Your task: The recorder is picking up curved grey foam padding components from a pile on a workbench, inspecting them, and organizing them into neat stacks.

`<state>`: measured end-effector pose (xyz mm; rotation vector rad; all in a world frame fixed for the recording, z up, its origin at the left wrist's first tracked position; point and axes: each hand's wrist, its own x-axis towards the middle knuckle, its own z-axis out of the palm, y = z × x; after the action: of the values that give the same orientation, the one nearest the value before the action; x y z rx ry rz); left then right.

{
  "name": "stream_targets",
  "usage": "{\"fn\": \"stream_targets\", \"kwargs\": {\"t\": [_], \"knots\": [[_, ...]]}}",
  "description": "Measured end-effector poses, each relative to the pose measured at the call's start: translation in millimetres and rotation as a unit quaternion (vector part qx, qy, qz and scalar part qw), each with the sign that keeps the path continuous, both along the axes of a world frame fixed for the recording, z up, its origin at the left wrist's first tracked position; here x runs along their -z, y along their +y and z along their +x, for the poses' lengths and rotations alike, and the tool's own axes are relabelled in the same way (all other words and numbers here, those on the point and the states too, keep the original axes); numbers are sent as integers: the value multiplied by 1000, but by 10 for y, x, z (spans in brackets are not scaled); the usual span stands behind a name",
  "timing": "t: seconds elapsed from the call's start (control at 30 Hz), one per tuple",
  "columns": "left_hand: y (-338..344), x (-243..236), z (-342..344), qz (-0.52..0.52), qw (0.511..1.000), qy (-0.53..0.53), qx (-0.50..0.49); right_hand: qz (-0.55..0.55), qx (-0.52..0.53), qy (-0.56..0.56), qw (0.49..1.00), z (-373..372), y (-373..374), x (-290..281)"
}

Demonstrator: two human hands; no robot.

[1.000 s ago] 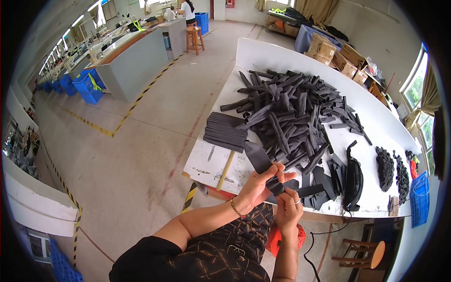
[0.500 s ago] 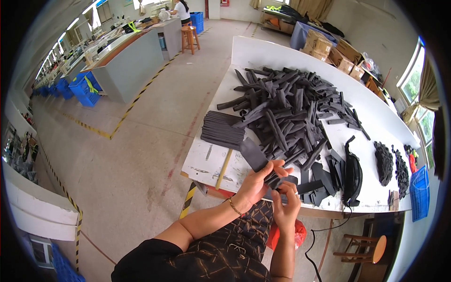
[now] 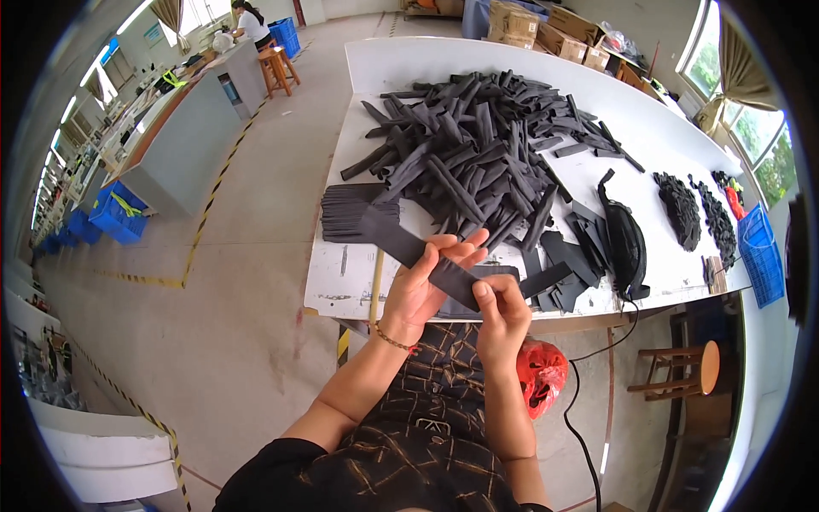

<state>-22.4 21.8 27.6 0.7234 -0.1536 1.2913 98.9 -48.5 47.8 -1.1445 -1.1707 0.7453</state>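
Observation:
A dark grey fabric strip stretches slantwise between my hands, above the near edge of the white table. My left hand grips it partway along between thumb and fingers, and its far end sticks out up and to the left. At the lower right end, my right hand pinches the strip between thumb and forefinger. Beyond my hands lies a big loose pile of curled dark strips. A neat stack of flat strips sits left of the pile, near the strip's free end.
A yellowish stick lies on the table at left. To the right are flat dark pieces, a black zippered pouch and dark heaps. A blue basket hangs by the right edge. Below are a red bag and a stool.
The strip was bunched between my hands and now runs nearly straight between them. My right hand has moved up and pinches its end. The whole view has shifted.

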Motion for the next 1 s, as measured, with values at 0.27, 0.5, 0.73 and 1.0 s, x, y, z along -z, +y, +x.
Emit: {"fn": "stream_targets", "kwargs": {"t": [0.27, 0.5, 0.73, 1.0], "knots": [[42, 299, -400, -151, 985, 13, -87, 250, 71, -184, 948, 170, -50, 105], [48, 306, -403, -121, 989, 12, -79, 205, 73, -136, 967, 177, -53, 156], [51, 221, -414, -142, 984, 5, -104, 296, 97, -221, 924, 205, -88, 131], [97, 278, -400, -182, 980, -49, -69, 340, 98, -310, 882, 148, -184, 113]]}}
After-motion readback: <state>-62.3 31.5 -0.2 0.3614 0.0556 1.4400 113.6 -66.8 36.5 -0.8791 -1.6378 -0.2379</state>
